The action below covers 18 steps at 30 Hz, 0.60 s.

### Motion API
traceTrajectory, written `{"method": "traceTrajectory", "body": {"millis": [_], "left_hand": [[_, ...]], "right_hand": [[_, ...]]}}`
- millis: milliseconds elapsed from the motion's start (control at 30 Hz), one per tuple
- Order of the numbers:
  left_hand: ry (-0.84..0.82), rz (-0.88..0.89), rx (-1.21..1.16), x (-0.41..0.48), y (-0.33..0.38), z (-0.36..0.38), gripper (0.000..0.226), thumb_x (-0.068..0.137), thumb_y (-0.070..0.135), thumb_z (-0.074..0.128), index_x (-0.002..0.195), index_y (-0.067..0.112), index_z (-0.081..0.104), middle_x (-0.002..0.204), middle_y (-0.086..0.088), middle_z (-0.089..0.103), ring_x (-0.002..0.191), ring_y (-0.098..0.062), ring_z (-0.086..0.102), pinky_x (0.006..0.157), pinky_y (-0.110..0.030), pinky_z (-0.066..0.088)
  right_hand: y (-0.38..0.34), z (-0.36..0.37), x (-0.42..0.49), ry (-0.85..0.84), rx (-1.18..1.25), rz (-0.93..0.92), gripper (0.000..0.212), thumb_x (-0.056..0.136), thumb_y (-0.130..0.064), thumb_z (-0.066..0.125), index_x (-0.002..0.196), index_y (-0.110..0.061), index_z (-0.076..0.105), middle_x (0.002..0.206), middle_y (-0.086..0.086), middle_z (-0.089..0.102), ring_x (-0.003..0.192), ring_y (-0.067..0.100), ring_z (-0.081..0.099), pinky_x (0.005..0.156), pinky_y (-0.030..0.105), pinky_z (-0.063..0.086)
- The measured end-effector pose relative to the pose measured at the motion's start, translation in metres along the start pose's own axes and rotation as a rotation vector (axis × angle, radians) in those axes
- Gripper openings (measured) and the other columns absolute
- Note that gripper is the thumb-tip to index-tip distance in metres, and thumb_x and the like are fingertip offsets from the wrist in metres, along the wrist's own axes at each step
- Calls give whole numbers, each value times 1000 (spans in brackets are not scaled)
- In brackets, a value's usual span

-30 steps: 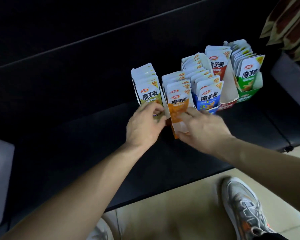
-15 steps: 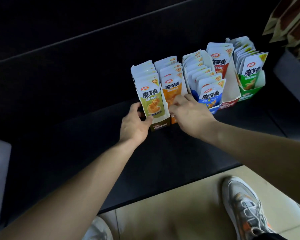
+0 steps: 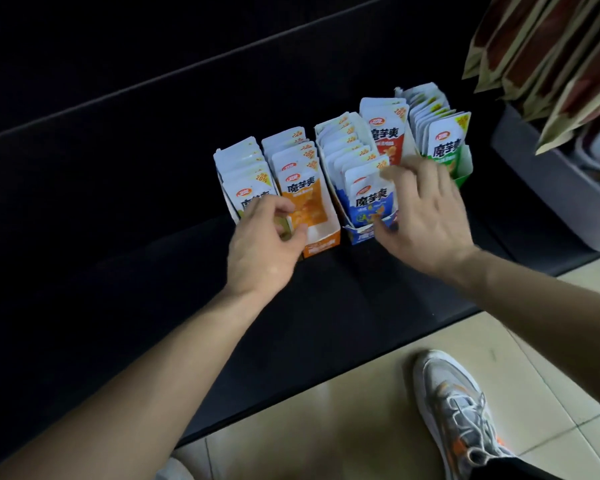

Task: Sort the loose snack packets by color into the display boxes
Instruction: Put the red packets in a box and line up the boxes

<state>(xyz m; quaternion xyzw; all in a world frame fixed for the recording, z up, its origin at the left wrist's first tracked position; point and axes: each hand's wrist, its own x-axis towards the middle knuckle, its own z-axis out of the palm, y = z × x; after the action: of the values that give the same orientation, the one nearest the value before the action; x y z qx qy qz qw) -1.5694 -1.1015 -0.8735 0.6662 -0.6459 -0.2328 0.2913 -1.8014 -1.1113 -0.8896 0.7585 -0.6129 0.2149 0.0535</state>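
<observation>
Boxes now stand in one row toward the back of the dark shelf [image 3: 326,306]: olive box [image 3: 231,206], orange box [image 3: 321,242], blue box [image 3: 361,233], red box [image 3: 407,143], green box [image 3: 465,168]. Half a sec ago the right hand [image 3: 426,223] was down at the orange box's front, pushing it in beside the olive one; it has since lifted off and swung over to the blue box. Its grip is open w/ fingers [image 3: 395,173] spread, thumb touching the front blue packet [image 3: 373,202], holding nothing. Left hand [image 3: 264,247] stayed at the olive box's front corner, fingers curled and pinched on the lower part of the front olive packet [image 3: 248,194]; orange packets [image 3: 302,181] sit upright just beside it.

No loose packets show anywhere on the shelf, so sorting looks basically done. Each box appears to hold one color only. What's left seems to be squaring up: blue box next, probably nudged tight vs. the orange one, since a small gap shows between them.
</observation>
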Motion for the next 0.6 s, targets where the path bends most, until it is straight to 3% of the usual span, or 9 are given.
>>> {"method": "traceTrajectory", "body": {"millis": [133,200,267,433,533,600], "left_hand": [[-94,57,9,6,16,28,18,87,31,72,100,31,60,107,13,56,92,-11,59,77,-27,51],[-95,52,15,12,20,35,17,87,31,72,97,32,58,104,13,54,92,-11,58,78,-28,51],[-86,38,16,18,21,40,19,86,31,73,96,34,56,104,14,54,92,-11,59,78,-28,51],[-78,-7,22,27,19,43,19,86,34,72,98,34,57,106,14,55,93,-11,58,78,-30,51],[-100,-12,38,26,17,43,21,86,34,72,101,33,58,109,12,55,97,-14,59,83,-34,53],[-118,-12,57,24,15,42,23,86,37,72,104,32,59,110,11,53,99,-14,59,85,-36,53]], "right_hand": [[4,-10,60,-321,-82,-158,118,66,-39,83,157,-17,12,163,10,14,147,32,22,118,49,24],[3,-4,81,-490,-129,-243,126,67,-41,85,159,-19,1,167,5,-2,153,26,10,123,43,12],[3,4,91,-596,-160,-283,125,71,-42,85,159,-19,-1,168,3,2,154,21,8,123,41,7],[2,8,97,-591,-219,-267,117,68,-43,85,157,-20,13,151,5,29,138,29,28,113,46,27],[3,4,88,-510,-248,-288,97,65,-46,83,145,-20,36,132,8,36,124,31,33,105,46,31],[7,2,76,-445,-247,-323,85,66,-44,82,138,-21,43,130,7,38,124,31,35,105,47,31]]}}
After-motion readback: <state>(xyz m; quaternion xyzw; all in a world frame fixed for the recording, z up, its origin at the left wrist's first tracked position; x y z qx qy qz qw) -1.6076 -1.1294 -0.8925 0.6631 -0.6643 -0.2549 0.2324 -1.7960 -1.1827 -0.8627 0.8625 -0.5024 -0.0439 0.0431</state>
